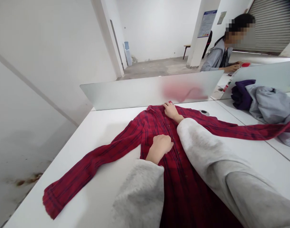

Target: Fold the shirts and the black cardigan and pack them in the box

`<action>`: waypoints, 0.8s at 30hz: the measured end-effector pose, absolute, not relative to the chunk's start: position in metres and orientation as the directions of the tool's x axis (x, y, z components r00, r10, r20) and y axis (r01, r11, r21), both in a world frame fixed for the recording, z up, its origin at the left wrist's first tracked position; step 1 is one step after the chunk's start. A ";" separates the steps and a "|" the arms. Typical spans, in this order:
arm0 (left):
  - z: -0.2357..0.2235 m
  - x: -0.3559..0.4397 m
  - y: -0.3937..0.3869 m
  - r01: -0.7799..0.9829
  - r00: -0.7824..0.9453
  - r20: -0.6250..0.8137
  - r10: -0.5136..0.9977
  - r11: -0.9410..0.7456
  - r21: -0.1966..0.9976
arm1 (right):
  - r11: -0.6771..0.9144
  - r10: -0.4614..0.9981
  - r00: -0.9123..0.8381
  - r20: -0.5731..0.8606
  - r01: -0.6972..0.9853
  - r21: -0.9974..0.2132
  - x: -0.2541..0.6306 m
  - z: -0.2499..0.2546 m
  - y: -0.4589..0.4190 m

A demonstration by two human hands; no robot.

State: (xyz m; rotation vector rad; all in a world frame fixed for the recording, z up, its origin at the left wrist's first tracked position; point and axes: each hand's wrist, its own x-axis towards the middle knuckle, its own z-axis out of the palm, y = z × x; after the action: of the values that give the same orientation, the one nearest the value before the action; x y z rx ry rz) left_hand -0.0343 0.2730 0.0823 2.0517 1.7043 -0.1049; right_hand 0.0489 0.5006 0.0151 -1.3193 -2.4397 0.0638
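A red plaid shirt (126,142) lies spread face up on the white table (107,123), sleeves stretched out to both sides. My left hand (161,145) rests on the shirt's chest beside the button placket, fingers curled under and pressing the cloth. My right hand (171,110) reaches farther to the collar, fingers closed on the fabric there. Both my arms wear grey fleece sleeves.
A frosted divider panel (135,91) stands along the table's far edge. A heap of purple and grey clothes (261,98) lies at the right. Another person (221,50) sits at a desk beyond the divider. The table's left edge drops to the floor.
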 end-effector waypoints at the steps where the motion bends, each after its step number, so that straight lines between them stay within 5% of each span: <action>1: 0.082 -0.032 0.273 0.945 0.237 -0.353 0.905 -0.131 0.299 | 0.550 0.823 -0.482 0.302 0.808 -0.209 0.043 0.017 0.499; 13: 0.060 -0.011 0.268 0.965 0.240 -0.305 0.922 -0.191 0.179 | 0.600 0.799 -0.577 0.169 0.747 -0.285 0.009 0.020 0.483; 24: 0.054 -0.014 0.274 0.971 0.205 -0.384 0.900 -0.137 0.195 | 0.492 0.870 -0.454 0.193 0.765 -0.416 0.026 0.023 0.499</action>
State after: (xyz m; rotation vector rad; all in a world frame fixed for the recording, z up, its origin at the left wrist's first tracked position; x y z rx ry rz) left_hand -0.0139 0.2739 0.0542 2.0906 1.7431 -0.2438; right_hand 0.0256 0.4988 0.0232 -1.3624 -2.3619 0.3809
